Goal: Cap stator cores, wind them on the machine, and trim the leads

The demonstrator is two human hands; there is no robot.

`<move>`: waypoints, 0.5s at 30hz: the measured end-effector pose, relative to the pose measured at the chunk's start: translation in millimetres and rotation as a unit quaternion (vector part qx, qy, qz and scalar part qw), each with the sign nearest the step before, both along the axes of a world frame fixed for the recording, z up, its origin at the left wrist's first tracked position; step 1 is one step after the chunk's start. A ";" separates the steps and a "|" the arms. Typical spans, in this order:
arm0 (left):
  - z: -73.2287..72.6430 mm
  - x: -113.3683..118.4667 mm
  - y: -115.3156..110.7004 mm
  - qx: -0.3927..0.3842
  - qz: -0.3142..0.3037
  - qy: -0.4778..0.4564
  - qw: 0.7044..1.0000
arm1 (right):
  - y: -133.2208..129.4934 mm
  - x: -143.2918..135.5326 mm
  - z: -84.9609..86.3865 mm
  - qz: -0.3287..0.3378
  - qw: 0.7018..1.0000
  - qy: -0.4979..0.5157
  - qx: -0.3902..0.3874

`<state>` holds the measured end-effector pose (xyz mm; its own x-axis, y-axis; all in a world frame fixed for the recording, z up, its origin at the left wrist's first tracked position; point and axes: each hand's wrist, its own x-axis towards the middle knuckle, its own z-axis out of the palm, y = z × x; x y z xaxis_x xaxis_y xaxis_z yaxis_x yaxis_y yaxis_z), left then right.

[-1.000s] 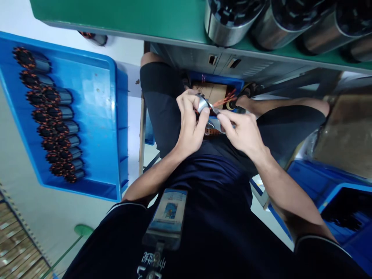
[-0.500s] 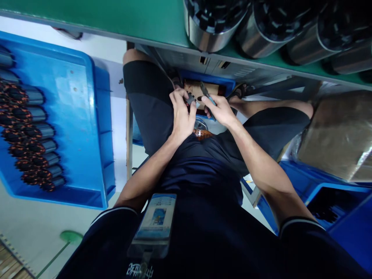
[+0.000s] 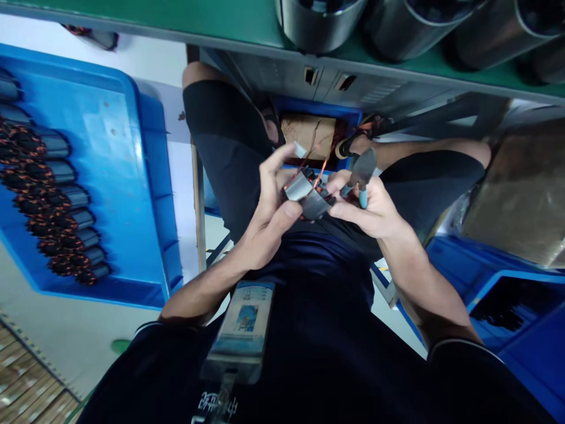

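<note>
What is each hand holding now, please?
Left hand: closed on the stator.
Right hand: holds the pliers, fingertips touching the stator.

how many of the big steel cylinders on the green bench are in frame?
4. All stand in a row along the top edge on the green bench: first, second, third, and a fourth cut off at the right edge. More may sit out of frame.

A green worktop (image 3: 176,17) runs along the far edge above my knees, grey metal drawers (image 3: 335,82) under it. A blue tray (image 3: 132,176) sits to my left on pale floor (image 3: 66,335); blue crates (image 3: 507,282) stand to my right.
</note>
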<state>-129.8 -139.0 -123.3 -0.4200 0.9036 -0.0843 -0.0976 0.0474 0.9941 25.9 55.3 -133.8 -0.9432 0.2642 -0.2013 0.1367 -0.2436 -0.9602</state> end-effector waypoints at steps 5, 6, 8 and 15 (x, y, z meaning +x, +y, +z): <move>27.9 6.8 -5.5 0.001 -0.026 -0.136 0.990 | 0.0 4.3 23.9 0.054 0.991 0.038 0.120; 28.5 8.4 -4.8 -0.001 -0.011 -0.121 0.993 | -1.5 3.2 30.2 0.040 0.986 0.049 0.154; 27.0 11.3 -2.4 -0.010 0.029 -0.089 0.996 | -6.2 1.9 43.7 0.009 0.975 0.069 0.211; 22.0 11.7 -1.1 0.015 0.034 -0.081 0.996 | -20.0 24.9 81.5 -0.001 0.930 -0.017 0.367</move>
